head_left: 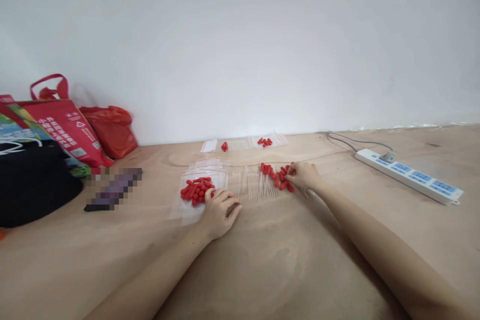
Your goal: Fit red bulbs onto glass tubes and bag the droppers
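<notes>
Several red rubber bulbs [195, 191] lie heaped on a stack of clear zip bags [202, 166] left of centre. Beside this heap rests my left hand [221, 212], its fingers loosely spread and holding nothing that shows. Thin clear tubes [258, 187] lie in rows on the table, between my hands. At the right end of the rows is a second pile of red bulbs [276, 175]. My right hand [303, 176] reaches into its right edge with thumb and finger pinched at a bulb; whether it grips one is too small to tell.
Farther back on the wooden table [262, 270] lie flat clear bags [278, 139] with more bulbs and tubes. A white power strip [408, 175] with a grey cable is at right. Red bags [71, 127], a black bag [35, 182] and a blurred-out object [116, 190] are at left.
</notes>
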The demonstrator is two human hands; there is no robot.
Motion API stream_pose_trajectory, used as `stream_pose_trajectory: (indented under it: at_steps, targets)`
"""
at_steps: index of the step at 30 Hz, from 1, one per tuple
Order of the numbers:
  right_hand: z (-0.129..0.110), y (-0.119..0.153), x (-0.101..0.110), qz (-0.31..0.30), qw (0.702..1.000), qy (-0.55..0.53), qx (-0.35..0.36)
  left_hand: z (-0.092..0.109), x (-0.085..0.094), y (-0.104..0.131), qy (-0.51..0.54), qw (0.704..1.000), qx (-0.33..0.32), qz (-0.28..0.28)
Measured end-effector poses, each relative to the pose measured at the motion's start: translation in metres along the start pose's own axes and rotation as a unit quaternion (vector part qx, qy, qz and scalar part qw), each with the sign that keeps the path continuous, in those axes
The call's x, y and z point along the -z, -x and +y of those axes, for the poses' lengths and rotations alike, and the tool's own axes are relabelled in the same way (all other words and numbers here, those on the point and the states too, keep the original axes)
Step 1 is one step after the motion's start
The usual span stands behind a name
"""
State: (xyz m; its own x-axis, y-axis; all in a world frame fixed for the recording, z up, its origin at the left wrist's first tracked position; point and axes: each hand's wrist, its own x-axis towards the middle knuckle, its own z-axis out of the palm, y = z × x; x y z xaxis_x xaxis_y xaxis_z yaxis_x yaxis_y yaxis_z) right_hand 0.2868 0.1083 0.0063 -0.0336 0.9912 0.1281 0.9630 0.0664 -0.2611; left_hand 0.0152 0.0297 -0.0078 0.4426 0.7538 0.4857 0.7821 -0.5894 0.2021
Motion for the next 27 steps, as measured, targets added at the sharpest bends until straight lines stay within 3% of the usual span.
stream_pose_trajectory:
  at_steps: [5,12,27]
  targets:
    - [-0.008,0.004,0.003,0.02,0.998,-0.053,0.034,0.0,0.0,0.0,-0.001,1.0,0.003,-0.002]
    - [-0.013,0.008,0.0,-0.031,0.984,-0.086,0.155,0.001,0.0,0.0,-0.001,1.0,0.006,-0.003]
    - [-0.021,0.01,-0.002,-0.026,0.997,0.013,0.07,0.0,0.001,0.0,-0.002,1.0,0.007,-0.004]
